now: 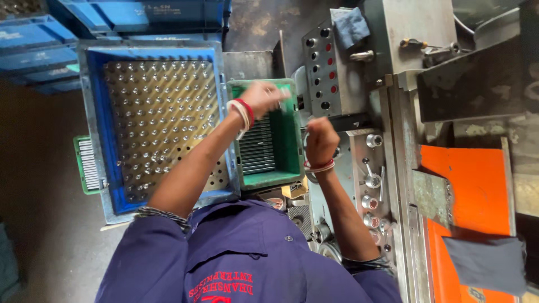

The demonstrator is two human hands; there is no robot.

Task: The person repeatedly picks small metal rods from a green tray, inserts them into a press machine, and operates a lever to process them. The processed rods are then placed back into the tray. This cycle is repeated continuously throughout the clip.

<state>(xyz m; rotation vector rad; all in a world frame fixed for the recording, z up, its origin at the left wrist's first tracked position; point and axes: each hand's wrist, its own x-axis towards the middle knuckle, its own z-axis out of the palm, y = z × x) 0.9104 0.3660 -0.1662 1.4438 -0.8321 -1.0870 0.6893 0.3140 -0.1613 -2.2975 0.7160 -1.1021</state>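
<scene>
The blue tray (95, 129) of upright pins stood mostly full, and the green crate (292, 146) held stacked rods. The left hand (264, 96) hovered blurred over the crate, its fingers' grip unclear. The right hand (320, 140) was fisted near the machine panel (328, 73), contents hidden.

Machine bench (404, 140), blue crate (95, 129), green tray (292, 140)

blue crate (94, 129): moulded plastic, matt, scuffed along the rim
peg plate (163, 118): brassy perforated metal, dull sheen, studded with shiny steel pins
green tray (292, 140): ribbed plastic, matt, dusty
machine body (393, 33): grey painted metal, worn and smudged
control panel (328, 67): bare grey metal, matt, with glossy red and black buttons
orange cover (471, 185): painted sheet metal, smooth, chipped at the edges
rag (487, 264): dark woven cloth, soft and matt
sleeve (146, 258): navy cotton-like cloth, matt
bangles (245, 112): glossy red and white, hard finish
</scene>
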